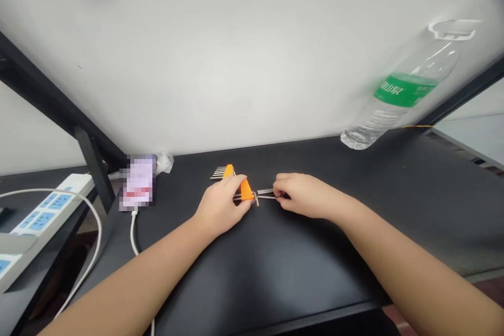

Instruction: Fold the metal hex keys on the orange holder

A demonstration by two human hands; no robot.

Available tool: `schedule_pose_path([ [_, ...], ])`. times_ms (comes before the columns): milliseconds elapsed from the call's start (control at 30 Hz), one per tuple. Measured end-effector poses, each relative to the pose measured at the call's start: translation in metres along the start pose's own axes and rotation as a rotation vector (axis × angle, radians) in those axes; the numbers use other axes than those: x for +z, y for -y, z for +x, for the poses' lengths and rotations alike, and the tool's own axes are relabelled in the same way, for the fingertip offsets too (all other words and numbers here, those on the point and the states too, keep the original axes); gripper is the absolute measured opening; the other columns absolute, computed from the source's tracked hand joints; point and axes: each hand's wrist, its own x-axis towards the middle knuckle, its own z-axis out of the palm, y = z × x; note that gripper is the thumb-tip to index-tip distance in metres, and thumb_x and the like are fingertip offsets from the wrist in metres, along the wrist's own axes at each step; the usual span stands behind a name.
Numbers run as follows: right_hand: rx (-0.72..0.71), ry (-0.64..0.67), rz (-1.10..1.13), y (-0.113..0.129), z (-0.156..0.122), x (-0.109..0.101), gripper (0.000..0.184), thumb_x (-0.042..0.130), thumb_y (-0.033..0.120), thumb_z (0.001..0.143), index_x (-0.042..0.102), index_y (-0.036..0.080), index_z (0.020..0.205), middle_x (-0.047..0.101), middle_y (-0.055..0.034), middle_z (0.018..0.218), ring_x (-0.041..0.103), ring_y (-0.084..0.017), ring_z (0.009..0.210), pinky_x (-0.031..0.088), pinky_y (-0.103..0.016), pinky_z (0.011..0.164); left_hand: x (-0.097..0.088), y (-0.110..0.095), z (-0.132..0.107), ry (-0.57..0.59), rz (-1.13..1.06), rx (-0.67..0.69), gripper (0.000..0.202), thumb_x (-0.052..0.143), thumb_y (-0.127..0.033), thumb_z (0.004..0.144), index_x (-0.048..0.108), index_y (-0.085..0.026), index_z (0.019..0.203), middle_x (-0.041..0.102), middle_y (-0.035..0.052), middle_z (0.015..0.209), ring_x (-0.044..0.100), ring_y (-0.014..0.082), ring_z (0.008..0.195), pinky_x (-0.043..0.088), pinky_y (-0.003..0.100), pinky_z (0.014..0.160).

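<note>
My left hand [222, 205] is closed around an orange hex key holder [247, 189], thumb and fingers on either side of it. Several metal hex keys [218, 172] stick out from the far left of the holder. My right hand [301, 194] pinches the ends of thin metal hex keys [266, 194] that reach toward the holder's right end; its fingertips are curled and partly hidden. A short bent key end [257, 201] shows beside the holder near my left thumb. Both hands rest low over the black desk [252, 262].
A phone [137, 181] with a white charging cable [134, 231] lies at left, beside crumpled clear plastic [165, 162]. Further left sits a white power strip [51, 210]. A large water bottle [405, 89] with a green label stands at the back right against the white wall [236, 63].
</note>
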Motion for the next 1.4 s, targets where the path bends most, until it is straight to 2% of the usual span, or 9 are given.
schedule_pose_path([
  [133, -0.001, -0.064, -0.119, 0.014, -0.001, 0.003, 0.008, 0.057, 0.014, 0.084, 0.061, 0.018, 0.079, 0.061, -0.0037, 0.086, 0.05, -0.013, 0.065, 0.032, -0.028, 0.06, 0.001, 0.0, 0.0, 0.007, 0.023, 0.013, 0.047, 0.068, -0.033, 0.088, 0.059, -0.024, 0.133, 0.073, 0.0044, 0.117, 0.073, 0.0221, 0.1, 0.06, 0.033, 0.085],
  [367, -0.072, -0.166, 0.165, 0.017, -0.001, -0.008, 0.01, 0.058, 0.011, 0.081, 0.055, 0.018, 0.074, 0.059, 0.0017, 0.073, 0.049, -0.011, 0.065, 0.034, -0.025, 0.063, 0.003, 0.002, -0.002, 0.0, 0.009, 0.031, 0.05, 0.068, -0.03, 0.087, 0.056, -0.024, 0.135, 0.073, 0.0054, 0.121, 0.073, 0.0225, 0.101, 0.061, 0.035, 0.088],
  [533, -0.107, -0.133, 0.317, 0.018, 0.0, -0.007, 0.011, 0.055, 0.012, 0.086, 0.061, 0.018, 0.079, 0.061, 0.0021, 0.071, 0.05, -0.011, 0.063, 0.034, -0.024, 0.061, 0.004, 0.002, -0.003, -0.027, -0.042, 0.053, 0.05, 0.067, -0.028, 0.088, 0.056, -0.024, 0.136, 0.072, 0.006, 0.123, 0.073, 0.0223, 0.103, 0.061, 0.035, 0.09],
  [733, -0.169, -0.073, 0.298, 0.018, 0.001, -0.01, 0.025, 0.05, 0.022, 0.1, 0.065, 0.017, 0.08, 0.064, -0.001, 0.075, 0.054, -0.013, 0.067, 0.039, -0.027, 0.068, 0.006, 0.003, -0.003, -0.054, -0.081, 0.057, 0.047, 0.067, -0.03, 0.089, 0.058, -0.024, 0.135, 0.073, 0.0058, 0.122, 0.073, 0.0228, 0.107, 0.061, 0.036, 0.092],
  [833, -0.195, -0.066, 0.297, 0.019, 0.0, -0.011, 0.027, 0.049, 0.022, 0.102, 0.068, 0.017, 0.083, 0.064, -0.0017, 0.076, 0.054, -0.013, 0.068, 0.04, -0.027, 0.069, 0.007, 0.004, -0.003, -0.046, -0.082, 0.066, 0.047, 0.066, -0.032, 0.091, 0.057, -0.024, 0.137, 0.073, 0.0059, 0.122, 0.073, 0.0225, 0.106, 0.062, 0.037, 0.092],
  [1000, -0.178, -0.12, 0.322, 0.02, -0.001, -0.012, 0.025, 0.05, 0.021, 0.102, 0.074, 0.019, 0.096, 0.067, -0.0025, 0.083, 0.057, -0.013, 0.074, 0.041, -0.027, 0.071, 0.007, 0.005, -0.003, -0.059, -0.084, 0.071, 0.049, 0.068, -0.032, 0.09, 0.057, -0.024, 0.137, 0.074, 0.0051, 0.12, 0.073, 0.0219, 0.105, 0.062, 0.037, 0.092],
  [1267, -0.119, -0.12, 0.384, 0.013, -0.003, -0.021, 0.024, 0.052, 0.019, 0.099, 0.076, 0.019, 0.094, 0.069, -0.002, 0.084, 0.06, -0.013, 0.075, 0.043, -0.026, 0.071, 0.006, 0.004, -0.004, -0.07, -0.073, 0.071, 0.047, 0.066, -0.03, 0.09, 0.058, -0.023, 0.136, 0.073, 0.0055, 0.119, 0.073, 0.0223, 0.107, 0.061, 0.035, 0.092],
  [1400, -0.069, -0.116, 0.428, 0.011, -0.002, -0.02, 0.024, 0.053, 0.023, 0.099, 0.077, 0.019, 0.095, 0.07, -0.0019, 0.085, 0.061, -0.013, 0.077, 0.045, -0.026, 0.073, 0.007, 0.006, -0.004, -0.079, -0.048, 0.118, 0.046, 0.065, -0.031, 0.092, 0.057, -0.022, 0.136, 0.073, 0.0057, 0.119, 0.073, 0.0213, 0.102, 0.061, 0.033, 0.087],
])
